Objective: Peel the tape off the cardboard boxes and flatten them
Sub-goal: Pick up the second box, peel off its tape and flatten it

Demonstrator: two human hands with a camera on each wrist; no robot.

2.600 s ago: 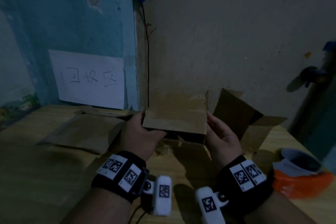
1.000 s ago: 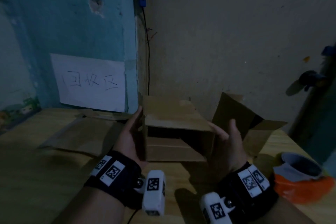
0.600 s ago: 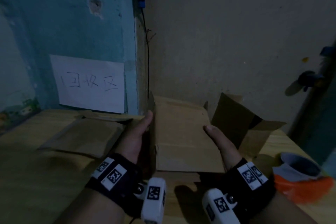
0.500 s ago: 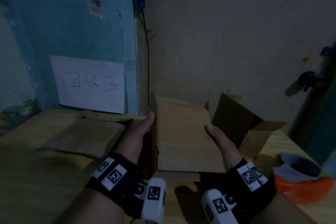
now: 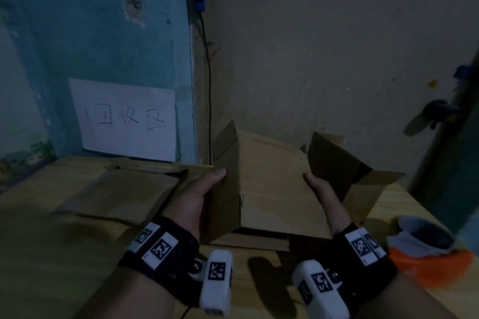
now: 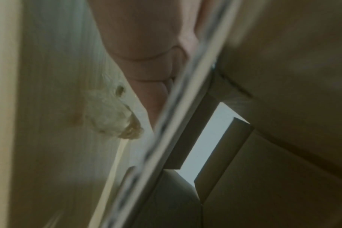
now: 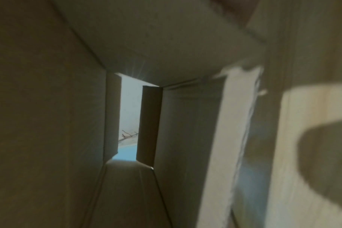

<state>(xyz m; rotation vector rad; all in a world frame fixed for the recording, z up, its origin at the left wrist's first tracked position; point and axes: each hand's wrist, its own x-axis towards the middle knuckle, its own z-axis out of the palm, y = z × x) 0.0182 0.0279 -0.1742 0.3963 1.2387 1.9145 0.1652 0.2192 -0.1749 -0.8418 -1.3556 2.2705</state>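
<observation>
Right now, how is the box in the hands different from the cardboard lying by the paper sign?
The held box is still partly open, with daylight showing through it in the wrist views; the flattened cardboard lies squashed flat. The left hand and right hand grip the held box tilted above the table; the flattened cardboard rests on it, untouched. Both are plain brown cardboard.
</observation>
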